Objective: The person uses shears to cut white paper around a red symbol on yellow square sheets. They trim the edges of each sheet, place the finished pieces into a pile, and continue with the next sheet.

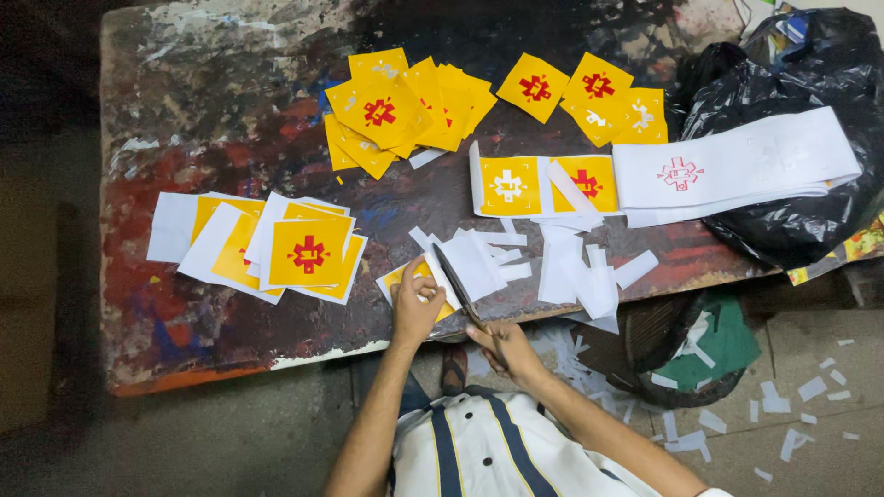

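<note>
My left hand [414, 304] pinches a yellow printed square with a white border [405, 276] at the near edge of the table [230, 138]. My right hand [502, 348] grips a pair of scissors [458, 283], whose blades run up along the right side of that square. White paper offcuts [571, 271] lie heaped just right of the scissors.
A stack of untrimmed yellow squares [304, 250] lies at the left. Trimmed yellow squares [401, 110] are piled at the back, with a few more [599, 97] to their right. A long white printed strip [737, 166] rests on black plastic bags [810, 64]. Paper scraps [783, 405] litter the floor.
</note>
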